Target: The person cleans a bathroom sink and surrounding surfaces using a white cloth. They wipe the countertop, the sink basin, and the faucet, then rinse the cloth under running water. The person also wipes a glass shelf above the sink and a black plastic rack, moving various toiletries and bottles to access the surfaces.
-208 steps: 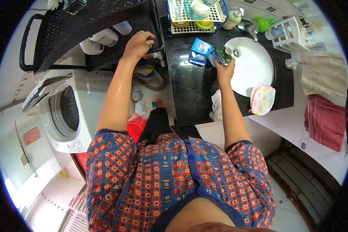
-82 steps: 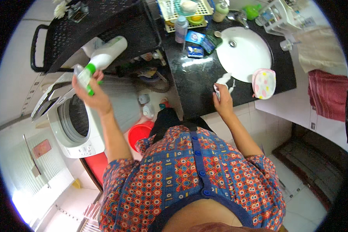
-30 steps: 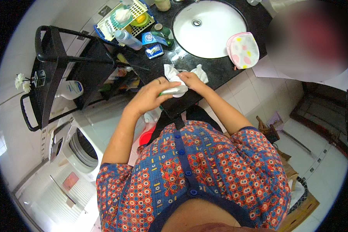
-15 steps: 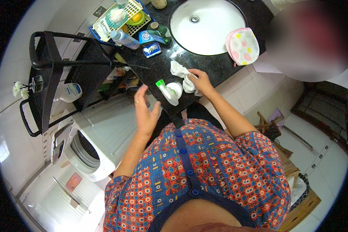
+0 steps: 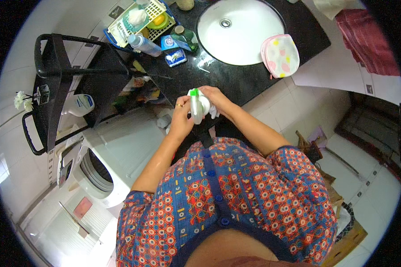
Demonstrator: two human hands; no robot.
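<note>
A white spray bottle with a green nozzle tip [image 5: 197, 108] stands over the counter's near edge, seen from above. My left hand [image 5: 181, 119] closes on its left side. From the right, my right hand [image 5: 216, 99] presses a white cloth [image 5: 214, 112] against the bottle. Most of the cloth is hidden behind the bottle and my fingers, and the bottle's lower body is out of sight.
Behind my hands is a white oval sink [image 5: 236, 44] in the black counter [image 5: 236, 80]. A patterned pouch [image 5: 280, 55] lies by its rim. Bottles and a basket [image 5: 138, 22] stand back left. A black rack [image 5: 58, 89] and a washing machine [image 5: 103, 171] are left.
My left hand has come in from the left and taken hold of the spray bottle. My right hand has brought the cloth left and nearer, up against the bottle.
</note>
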